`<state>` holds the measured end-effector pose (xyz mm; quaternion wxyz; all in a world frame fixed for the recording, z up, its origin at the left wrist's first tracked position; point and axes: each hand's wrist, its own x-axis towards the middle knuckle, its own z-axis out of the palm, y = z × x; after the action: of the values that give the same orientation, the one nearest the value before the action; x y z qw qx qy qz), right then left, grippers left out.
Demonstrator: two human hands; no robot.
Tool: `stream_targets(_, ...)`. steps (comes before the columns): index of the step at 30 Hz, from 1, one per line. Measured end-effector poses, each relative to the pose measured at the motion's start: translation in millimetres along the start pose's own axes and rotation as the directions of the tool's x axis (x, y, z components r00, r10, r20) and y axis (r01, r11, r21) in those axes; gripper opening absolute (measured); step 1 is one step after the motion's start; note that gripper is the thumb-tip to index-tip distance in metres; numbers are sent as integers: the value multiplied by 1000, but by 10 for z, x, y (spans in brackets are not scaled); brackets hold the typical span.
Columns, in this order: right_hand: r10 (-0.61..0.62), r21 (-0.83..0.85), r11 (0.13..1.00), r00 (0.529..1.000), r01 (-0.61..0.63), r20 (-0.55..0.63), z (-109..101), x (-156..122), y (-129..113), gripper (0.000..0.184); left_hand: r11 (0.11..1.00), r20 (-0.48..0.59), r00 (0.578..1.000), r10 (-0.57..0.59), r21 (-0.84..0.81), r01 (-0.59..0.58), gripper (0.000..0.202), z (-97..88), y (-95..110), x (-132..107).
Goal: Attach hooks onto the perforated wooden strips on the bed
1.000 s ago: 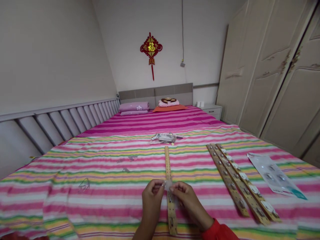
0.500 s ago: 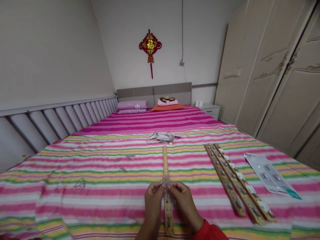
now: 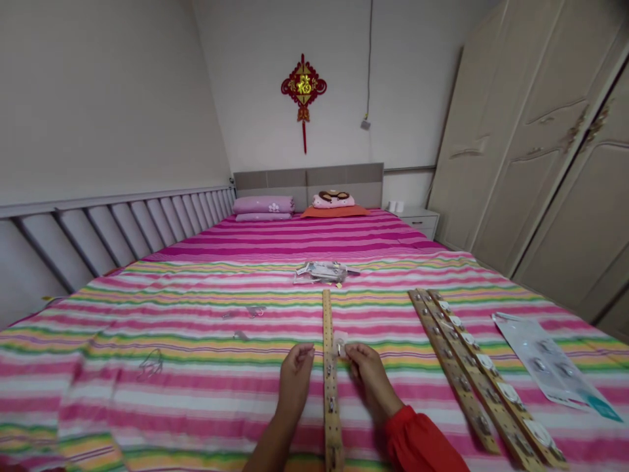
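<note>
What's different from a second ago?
The left hand has let go of the small clear piece and moved left; the right hand still holds it, now just right of the long strip instead of over it. The strip and plastic pack lie as before.

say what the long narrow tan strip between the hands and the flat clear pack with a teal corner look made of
Long narrow tan strip: probably wood, matte, by its dull tan surface; plastic is possible.
Flat clear pack: likely smooth plastic, since it looks see-through.
</note>
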<state>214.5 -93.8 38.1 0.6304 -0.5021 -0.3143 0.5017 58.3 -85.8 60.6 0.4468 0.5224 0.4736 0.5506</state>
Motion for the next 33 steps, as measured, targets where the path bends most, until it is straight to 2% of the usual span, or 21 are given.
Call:
stream_targets(6, 54, -29, 998, 998, -54, 17, 31, 188, 77, 24, 997, 80, 996, -49, -47, 53, 31, 16, -281, 256)
stream_targets(9, 78, -44, 996, 997, -77, 17, 83, 274, 100, 21, 987, 102, 985, -140, -67, 147, 34, 88, -349, 373)
stream_targets(13, 106, -66, 992, 994, -104, 29, 121, 397, 138, 22, 949, 82, 947, -312, -29, 315, 36, 194, -422, 558)
stream_targets(20, 123, -93, 989, 991, -118, 49, 99, 481, 203, 24, 892, 82, 890, -449, 92, 442, 38, 298, -497, 730)
stream_targets(26, 114, -112, 988, 992, -107, 58, 90, 517, 232, 27, 875, 78, 883, -464, 195, 443, 41, 322, -542, 753)
stream_targets(33, 78, -129, 989, 996, -70, 52, 84, 540, 284, 29, 870, 59, 919, -390, 350, 346, 40, 340, -624, 790)
